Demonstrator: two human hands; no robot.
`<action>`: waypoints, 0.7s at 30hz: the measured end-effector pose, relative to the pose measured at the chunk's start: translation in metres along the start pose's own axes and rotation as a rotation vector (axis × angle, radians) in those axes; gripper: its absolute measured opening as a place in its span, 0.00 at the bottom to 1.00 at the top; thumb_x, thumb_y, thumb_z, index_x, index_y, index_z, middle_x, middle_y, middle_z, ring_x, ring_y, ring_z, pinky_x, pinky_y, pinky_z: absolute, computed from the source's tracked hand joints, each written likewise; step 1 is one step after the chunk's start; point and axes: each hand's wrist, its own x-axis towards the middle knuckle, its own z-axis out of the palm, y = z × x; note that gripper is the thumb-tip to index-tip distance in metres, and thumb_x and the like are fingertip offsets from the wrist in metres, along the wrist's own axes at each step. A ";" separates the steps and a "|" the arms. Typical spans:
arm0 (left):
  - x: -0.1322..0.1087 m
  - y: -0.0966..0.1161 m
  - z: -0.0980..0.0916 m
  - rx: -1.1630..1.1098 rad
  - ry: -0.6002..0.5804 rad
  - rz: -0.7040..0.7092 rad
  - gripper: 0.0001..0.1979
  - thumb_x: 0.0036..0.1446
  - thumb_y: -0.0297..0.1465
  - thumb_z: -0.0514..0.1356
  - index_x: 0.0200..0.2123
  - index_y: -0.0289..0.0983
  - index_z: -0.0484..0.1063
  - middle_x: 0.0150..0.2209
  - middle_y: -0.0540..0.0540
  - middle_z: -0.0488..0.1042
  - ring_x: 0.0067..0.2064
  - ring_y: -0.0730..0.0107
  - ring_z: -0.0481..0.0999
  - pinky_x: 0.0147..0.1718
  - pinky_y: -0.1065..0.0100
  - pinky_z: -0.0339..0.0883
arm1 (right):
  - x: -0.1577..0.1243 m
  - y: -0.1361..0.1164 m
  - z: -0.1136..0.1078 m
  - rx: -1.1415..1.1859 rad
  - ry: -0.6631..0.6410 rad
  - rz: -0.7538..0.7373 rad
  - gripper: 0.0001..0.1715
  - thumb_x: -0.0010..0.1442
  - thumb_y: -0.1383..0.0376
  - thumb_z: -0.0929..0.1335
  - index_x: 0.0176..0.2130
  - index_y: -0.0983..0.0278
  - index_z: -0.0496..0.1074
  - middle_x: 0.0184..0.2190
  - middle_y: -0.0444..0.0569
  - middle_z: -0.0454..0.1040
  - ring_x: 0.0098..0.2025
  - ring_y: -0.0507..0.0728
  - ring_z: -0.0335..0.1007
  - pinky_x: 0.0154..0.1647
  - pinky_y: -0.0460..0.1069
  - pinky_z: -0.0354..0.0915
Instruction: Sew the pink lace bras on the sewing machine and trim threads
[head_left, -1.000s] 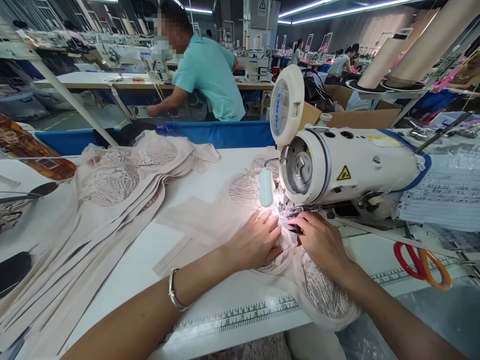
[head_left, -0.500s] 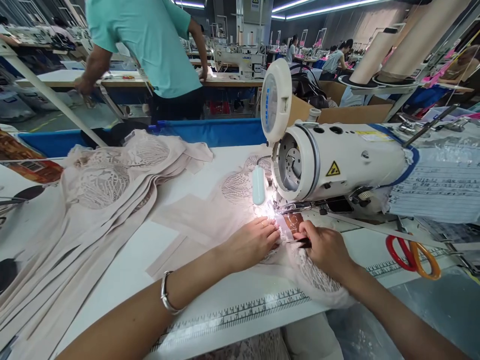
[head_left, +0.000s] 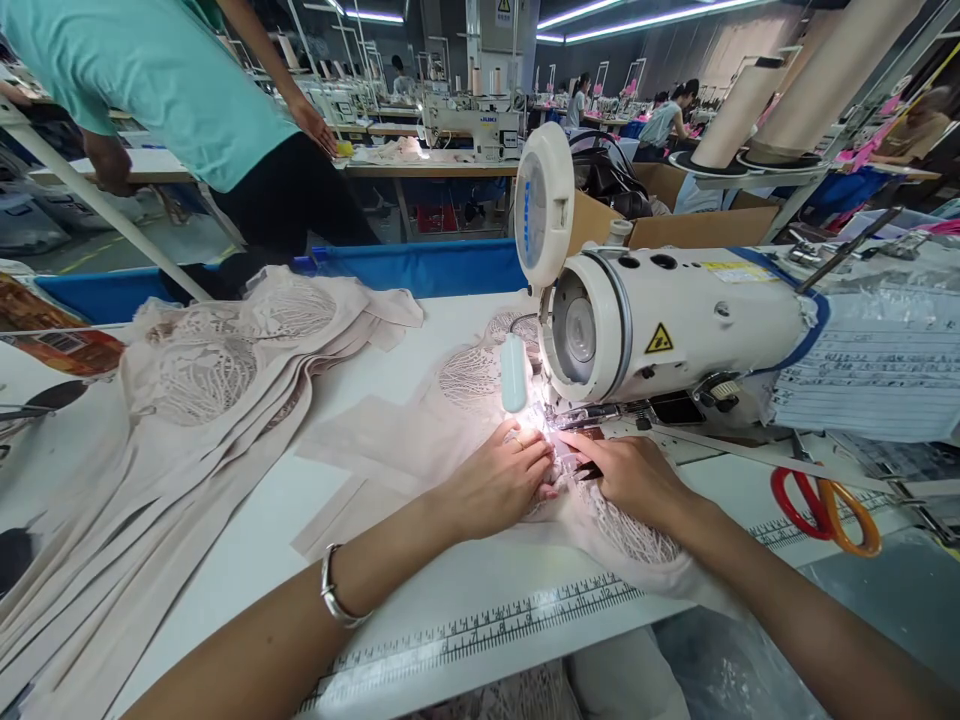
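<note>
Rows of sewing stations (head_left: 469, 125) filled the room behind the white sewing machine (head_left: 675, 320), and a co-worker in a teal shirt (head_left: 172, 90) leaned over beyond it, to its left, on the far side of a blue cloth trough (head_left: 427, 270). The white tabletop (head_left: 386, 375) ran out to the left of the machine, with a printed ruler (head_left: 487, 635) along the edge in front. The pale pink lace piece (head_left: 469, 378) lay at the machine's left end, part of it behind the brightly lit needle area and part in front, spreading under both hands. The left hand (head_left: 502, 480) rested on it just left of that area, palm down, fingers close together rather than spread. The right hand (head_left: 634, 475) was just in front of the machine, its index finger reaching the cloth near the needle area — a small dark tool (head_left: 589, 470) showed under its curled fingers, though its kind could not be made out. Well to the machine's left lay a stack of similar pieces (head_left: 202, 385); scissors (head_left: 829, 510) with red and orange handles lay in front of its right end — near a handwritten sheet (head_left: 862, 360). Large thread cones (head_left: 739, 110) stood behind it.
</note>
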 end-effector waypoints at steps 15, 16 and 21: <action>-0.001 -0.001 -0.005 -0.006 -0.032 -0.051 0.27 0.71 0.47 0.44 0.50 0.33 0.72 0.50 0.36 0.76 0.56 0.48 0.71 0.57 0.44 0.52 | 0.008 0.021 0.015 0.093 0.060 -0.153 0.34 0.54 0.76 0.62 0.56 0.55 0.75 0.41 0.45 0.83 0.42 0.55 0.77 0.44 0.47 0.67; -0.001 -0.002 -0.006 -0.011 -0.039 -0.055 0.28 0.70 0.49 0.44 0.52 0.33 0.70 0.50 0.35 0.76 0.56 0.47 0.71 0.57 0.43 0.52 | 0.009 0.023 0.016 0.104 0.060 -0.157 0.34 0.54 0.76 0.63 0.55 0.55 0.75 0.41 0.45 0.82 0.42 0.55 0.76 0.45 0.47 0.67; 0.000 -0.002 -0.006 -0.008 -0.048 -0.075 0.28 0.71 0.48 0.43 0.51 0.33 0.71 0.54 0.33 0.74 0.60 0.44 0.68 0.56 0.42 0.53 | 0.012 0.025 0.011 0.127 0.020 -0.155 0.35 0.56 0.76 0.61 0.58 0.54 0.72 0.38 0.44 0.82 0.42 0.55 0.75 0.44 0.48 0.67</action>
